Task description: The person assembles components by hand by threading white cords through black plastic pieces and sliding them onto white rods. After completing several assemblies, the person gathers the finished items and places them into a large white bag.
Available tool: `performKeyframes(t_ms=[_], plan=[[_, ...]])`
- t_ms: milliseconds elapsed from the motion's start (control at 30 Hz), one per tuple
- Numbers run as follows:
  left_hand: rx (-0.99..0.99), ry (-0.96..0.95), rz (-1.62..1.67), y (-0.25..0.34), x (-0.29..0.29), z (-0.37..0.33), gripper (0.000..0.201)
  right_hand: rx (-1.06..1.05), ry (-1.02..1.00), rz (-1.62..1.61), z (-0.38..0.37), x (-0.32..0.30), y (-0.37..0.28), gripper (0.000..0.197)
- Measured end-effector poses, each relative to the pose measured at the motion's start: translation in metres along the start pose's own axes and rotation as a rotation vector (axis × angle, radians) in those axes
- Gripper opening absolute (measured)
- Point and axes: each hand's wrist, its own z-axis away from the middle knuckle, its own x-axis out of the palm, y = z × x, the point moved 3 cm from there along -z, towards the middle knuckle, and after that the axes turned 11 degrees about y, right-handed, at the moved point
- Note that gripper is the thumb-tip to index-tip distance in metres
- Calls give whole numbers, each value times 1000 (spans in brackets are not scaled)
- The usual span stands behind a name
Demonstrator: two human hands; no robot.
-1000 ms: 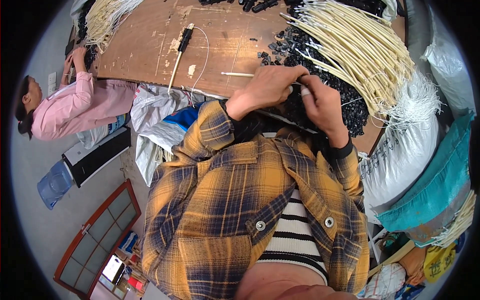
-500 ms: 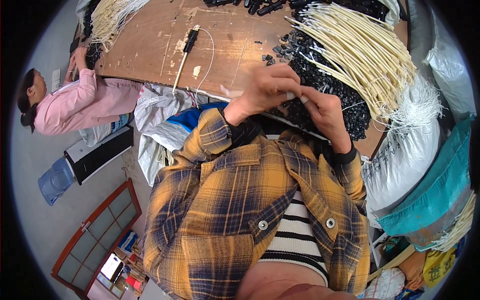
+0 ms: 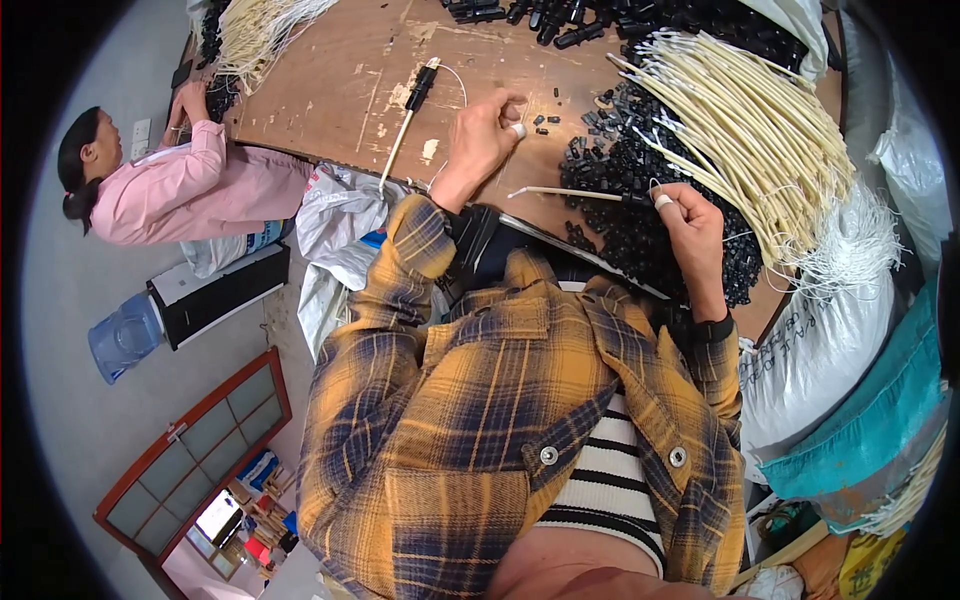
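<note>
My right hand (image 3: 690,228) is closed on a thin pale stick (image 3: 575,192) at its black-fitted end. A small white string loop shows by the fingertips, and the stick points left over the table. White wrapping covers a digit on each hand. My left hand (image 3: 480,143) is raised to the left, fingers curled together; whatever they may hold is hidden. Below and around my right hand spreads a heap of small black plastic pieces (image 3: 600,172). A few loose black bits (image 3: 541,124) lie nearest my left hand. Farther left rests another pale stick (image 3: 398,150) with a black fitting (image 3: 421,90) and white string.
A large bundle of pale sticks (image 3: 750,130) with white strings lies at the right of the wooden table (image 3: 340,110). Black tubular parts (image 3: 580,36) lie at the back. White sacks (image 3: 820,350) stand at right. A person in pink (image 3: 200,200) works at the far left.
My hands, together before, have parted: the left moved up and left, the right slightly right and down. The stick with the black fitting now shows clearly in my right hand. The view has shifted slightly.
</note>
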Motion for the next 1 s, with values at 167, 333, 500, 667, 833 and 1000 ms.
performKeyframes(t_ms=[167, 333, 500, 667, 833, 1000], plan=[[154, 96, -49, 8, 14, -1, 35, 17, -48, -26, -4, 5, 2, 11], [283, 17, 31, 4, 19, -14, 25, 39, -53, -26, -4, 0, 6, 11], [46, -71, 288, 44, 19, -1, 27, 62, 26, -79, -9, -2, 18, 12], [517, -58, 575, 125, 31, 45, 24, 145, -48, -204, -10, 9, 5, 14], [751, 60, 292, 129, 43, 57, 36, 116, -57, -336, -6, 16, -5, 16], [723, 123, 387, 134, 40, 57, 33, 159, -26, -411, -8, 15, -3, 19]])
